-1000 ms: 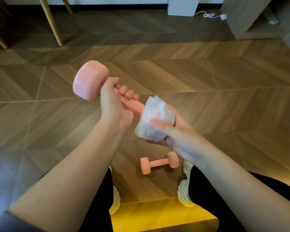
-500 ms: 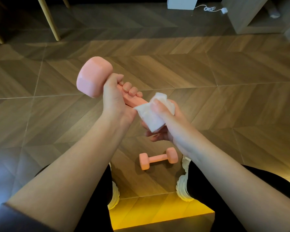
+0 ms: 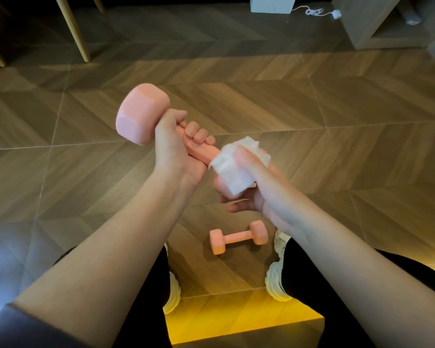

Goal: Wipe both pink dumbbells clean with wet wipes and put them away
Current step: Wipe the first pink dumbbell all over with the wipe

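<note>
Holding the pink dumbbell point(image 3: 141, 114) up in the air in front of the body, tilted w/ far head up-left and near head down-right. Sensible, since it gives the wipe access all round instead of scrubbing against the ground. The left hand point(image 3: 176, 146) is clenched around the handle, tight against the far head w/ fingers curled over the bar. That's the anchor, and it leaves the lower handle + near head exposed. The right hand point(image 3: 251, 187) grasps a white wet wipe point(image 3: 234, 172) bunched over the near head, thumb on top pressing it down and fingers underneath. The near head is mostly hidden by wipe + palm, w/ only a pink patch visible below. My read: the step in hand is cleaning the near end of dumbbell no. 1, approx. early-to-mid task. Looks-wise it has a matte pink coating and a faceted head w/ flat sides and rounded edges. No visible dirt; can't tell if the surface is wet. The second dumbbell point(image 3: 237, 237) lies on its side on the wood-pattern floor point(image 3: 337, 146) between the shoes point(image 3: 276, 285), nearer the right one, well apart from both hands. Flat facets prob. stop it rolling. Storage spot: can't tell from here.
</note>
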Action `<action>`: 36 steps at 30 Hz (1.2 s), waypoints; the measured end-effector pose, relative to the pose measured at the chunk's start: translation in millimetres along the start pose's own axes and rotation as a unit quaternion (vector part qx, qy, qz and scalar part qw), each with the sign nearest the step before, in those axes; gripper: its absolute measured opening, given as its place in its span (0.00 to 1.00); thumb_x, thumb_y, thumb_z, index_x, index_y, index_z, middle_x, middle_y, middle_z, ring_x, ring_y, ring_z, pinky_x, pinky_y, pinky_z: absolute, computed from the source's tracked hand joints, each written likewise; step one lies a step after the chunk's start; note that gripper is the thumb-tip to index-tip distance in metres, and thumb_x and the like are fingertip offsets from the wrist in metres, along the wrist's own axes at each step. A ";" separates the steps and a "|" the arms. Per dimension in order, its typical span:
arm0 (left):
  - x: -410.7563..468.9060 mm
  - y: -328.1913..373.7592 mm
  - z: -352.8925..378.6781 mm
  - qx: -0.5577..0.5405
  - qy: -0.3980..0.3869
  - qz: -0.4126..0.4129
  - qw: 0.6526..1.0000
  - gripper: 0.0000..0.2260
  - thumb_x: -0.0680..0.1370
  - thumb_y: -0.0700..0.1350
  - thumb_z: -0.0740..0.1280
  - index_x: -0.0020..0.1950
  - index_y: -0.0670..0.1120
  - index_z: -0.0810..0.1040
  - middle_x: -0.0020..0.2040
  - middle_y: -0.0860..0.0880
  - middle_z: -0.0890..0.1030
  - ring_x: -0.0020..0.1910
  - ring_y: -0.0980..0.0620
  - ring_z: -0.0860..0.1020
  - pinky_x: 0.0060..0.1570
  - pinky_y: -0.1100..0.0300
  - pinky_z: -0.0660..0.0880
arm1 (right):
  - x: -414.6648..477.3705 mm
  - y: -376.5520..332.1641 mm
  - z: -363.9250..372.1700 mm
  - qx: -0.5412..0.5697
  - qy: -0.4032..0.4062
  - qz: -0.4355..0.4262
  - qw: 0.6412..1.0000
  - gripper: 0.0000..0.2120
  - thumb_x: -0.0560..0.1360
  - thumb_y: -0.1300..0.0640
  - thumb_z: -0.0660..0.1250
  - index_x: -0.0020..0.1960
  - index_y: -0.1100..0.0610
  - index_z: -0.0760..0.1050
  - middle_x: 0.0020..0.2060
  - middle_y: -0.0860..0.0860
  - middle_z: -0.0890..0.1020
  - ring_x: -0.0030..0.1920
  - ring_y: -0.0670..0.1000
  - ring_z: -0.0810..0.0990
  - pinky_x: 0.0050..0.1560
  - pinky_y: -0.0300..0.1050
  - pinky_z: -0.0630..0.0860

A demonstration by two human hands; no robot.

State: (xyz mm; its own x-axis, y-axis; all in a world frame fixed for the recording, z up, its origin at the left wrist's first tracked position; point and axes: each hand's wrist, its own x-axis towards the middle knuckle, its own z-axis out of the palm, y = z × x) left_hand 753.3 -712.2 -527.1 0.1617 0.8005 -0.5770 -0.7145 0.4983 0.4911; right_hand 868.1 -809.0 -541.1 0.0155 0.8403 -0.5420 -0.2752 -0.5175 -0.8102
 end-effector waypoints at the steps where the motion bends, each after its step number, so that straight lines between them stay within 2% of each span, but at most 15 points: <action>1: 0.2 1.5 0.4 -0.001 -0.009 0.005 1.000 0.14 0.78 0.41 0.57 0.33 0.49 0.59 0.25 0.53 0.57 0.23 0.54 0.57 0.26 0.62 0.61 | -1.1 -2.7 -2.8 0.030 -0.018 0.018 0.999 0.25 0.77 0.37 0.63 0.66 0.51 0.71 0.53 0.60 0.82 0.46 0.59 0.83 0.36 0.49 0.80; 5: 0.1 5.5 -0.9 -0.009 -0.012 0.013 1.000 0.14 0.78 0.42 0.60 0.33 0.48 0.62 0.26 0.53 0.61 0.23 0.54 0.61 0.27 0.61 0.63 | -10.8 -6.8 -10.5 0.118 -0.111 0.070 0.984 0.27 0.73 0.43 0.65 0.69 0.52 0.69 0.60 0.62 0.80 0.52 0.60 0.83 0.41 0.53 0.83; 7: -0.2 4.6 -3.1 0.002 0.002 0.021 1.000 0.13 0.77 0.43 0.63 0.33 0.47 0.65 0.27 0.52 0.67 0.25 0.54 0.67 0.30 0.61 0.68 | -12.1 -4.5 -7.7 0.117 -0.111 0.040 0.986 0.25 0.73 0.48 0.69 0.68 0.51 0.69 0.61 0.61 0.80 0.53 0.59 0.83 0.43 0.52 0.83; 9: -0.6 1.3 -5.0 0.007 0.023 0.017 1.000 0.13 0.77 0.43 0.65 0.34 0.47 0.67 0.29 0.51 0.70 0.27 0.54 0.71 0.33 0.61 0.71 | -10.3 -1.5 -2.4 0.051 -0.068 -0.013 0.996 0.24 0.71 0.53 0.74 0.64 0.46 0.69 0.59 0.54 0.80 0.54 0.54 0.83 0.45 0.52 0.83; 11: -0.6 -1.9 -5.8 -0.006 0.039 0.002 0.999 0.13 0.78 0.43 0.66 0.35 0.48 0.66 0.27 0.52 0.68 0.25 0.55 0.68 0.32 0.61 0.70 | -6.4 1.1 1.4 -0.018 -0.010 -0.052 0.998 0.23 0.69 0.52 0.75 0.59 0.41 0.69 0.57 0.47 0.80 0.54 0.51 0.83 0.48 0.54 0.83; 13: 0.7 -2.8 -5.4 -0.008 0.045 -0.005 0.999 0.14 0.78 0.43 0.66 0.36 0.48 0.64 0.26 0.53 0.64 0.23 0.56 0.64 0.29 0.62 0.67 | -3.4 1.1 3.6 -0.029 0.019 -0.065 0.997 0.21 0.69 0.46 0.74 0.58 0.40 0.70 0.55 0.46 0.80 0.53 0.50 0.83 0.47 0.52 0.83; 16: 3.6 0.2 -3.3 -0.003 0.040 -0.001 0.999 0.13 0.79 0.44 0.65 0.37 0.48 0.63 0.26 0.53 0.63 0.22 0.55 0.63 0.29 0.62 0.65 | -1.5 -0.6 0.4 -0.012 -0.012 -0.066 0.998 0.19 0.75 0.42 0.69 0.63 0.44 0.70 0.55 0.49 0.82 0.53 0.51 0.83 0.46 0.51 0.82; 19: 5.3 3.4 -3.4 -0.005 0.041 0.004 0.999 0.14 0.79 0.44 0.63 0.36 0.48 0.62 0.25 0.53 0.61 0.22 0.55 0.61 0.27 0.62 0.64 | -3.8 -1.6 -5.1 0.004 -0.061 -0.053 0.997 0.26 0.74 0.51 0.72 0.68 0.45 0.67 0.58 0.47 0.81 0.56 0.49 0.82 0.50 0.49 0.82; 22: 3.5 1.2 -5.7 0.005 0.046 0.009 0.999 0.14 0.79 0.43 0.61 0.36 0.48 0.61 0.25 0.53 0.60 0.21 0.54 0.60 0.25 0.63 0.63 | -5.4 3.2 2.0 -0.059 -0.026 -0.066 0.996 0.34 0.70 0.58 0.77 0.69 0.44 0.65 0.57 0.44 0.76 0.54 0.47 0.81 0.50 0.47 0.82; 25: 1.0 -3.3 -4.7 0.012 0.050 0.001 0.999 0.13 0.78 0.42 0.61 0.36 0.48 0.60 0.25 0.53 0.60 0.21 0.54 0.60 0.26 0.62 0.62 | -2.3 6.9 10.3 -0.042 0.028 -0.078 0.996 0.24 0.72 0.53 0.75 0.63 0.43 0.68 0.53 0.46 0.79 0.50 0.46 0.82 0.46 0.46 0.83; 27: 0.8 -3.2 -2.3 0.010 0.048 0.001 0.999 0.13 0.78 0.42 0.61 0.36 0.48 0.60 0.25 0.52 0.60 0.21 0.54 0.60 0.26 0.62 0.62 | 1.1 4.4 8.9 -0.004 0.036 -0.056 0.998 0.16 0.75 0.45 0.71 0.60 0.44 0.71 0.54 0.51 0.82 0.51 0.51 0.84 0.44 0.49 0.82; 29: 1.8 -1.2 -0.7 0.008 0.038 0.009 0.999 0.13 0.78 0.41 0.60 0.36 0.48 0.60 0.25 0.53 0.59 0.22 0.53 0.59 0.26 0.62 0.62 | 1.4 -1.2 3.3 0.039 0.020 -0.021 0.999 0.13 0.77 0.45 0.66 0.60 0.47 0.73 0.54 0.54 0.82 0.52 0.55 0.83 0.45 0.54 0.82; 32: 2.2 1.3 -2.6 0.000 0.031 0.013 0.999 0.13 0.78 0.41 0.60 0.35 0.48 0.61 0.25 0.53 0.59 0.22 0.54 0.59 0.26 0.61 0.62 | -1.1 -4.1 -8.5 0.091 -0.062 0.030 0.993 0.21 0.74 0.46 0.67 0.64 0.52 0.73 0.58 0.59 0.81 0.54 0.57 0.82 0.50 0.56 0.81; 34: 1.4 1.3 -5.2 -0.002 0.031 0.012 0.999 0.14 0.77 0.41 0.60 0.34 0.49 0.61 0.25 0.53 0.59 0.22 0.54 0.58 0.25 0.61 0.62 | -3.9 -4.1 -12.5 0.100 -0.111 0.032 0.988 0.24 0.72 0.50 0.68 0.66 0.53 0.71 0.57 0.58 0.81 0.54 0.56 0.82 0.52 0.57 0.82; 36: 0.6 2.0 -6.9 -0.001 0.030 0.015 0.999 0.14 0.77 0.41 0.60 0.34 0.49 0.60 0.25 0.53 0.59 0.22 0.54 0.58 0.25 0.61 0.61 | -5.1 -3.5 -10.6 0.088 -0.123 0.021 0.988 0.25 0.70 0.54 0.70 0.66 0.52 0.70 0.55 0.54 0.83 0.54 0.53 0.83 0.52 0.54 0.82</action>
State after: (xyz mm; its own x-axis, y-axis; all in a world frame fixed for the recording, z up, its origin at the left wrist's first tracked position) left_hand 747.3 -713.1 -530.9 0.0991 0.7929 -0.6013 -0.7190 0.4748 0.5076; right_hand 879.2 -813.2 -537.9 -0.2274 0.8437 -0.4864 -0.4333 -0.5349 -0.7253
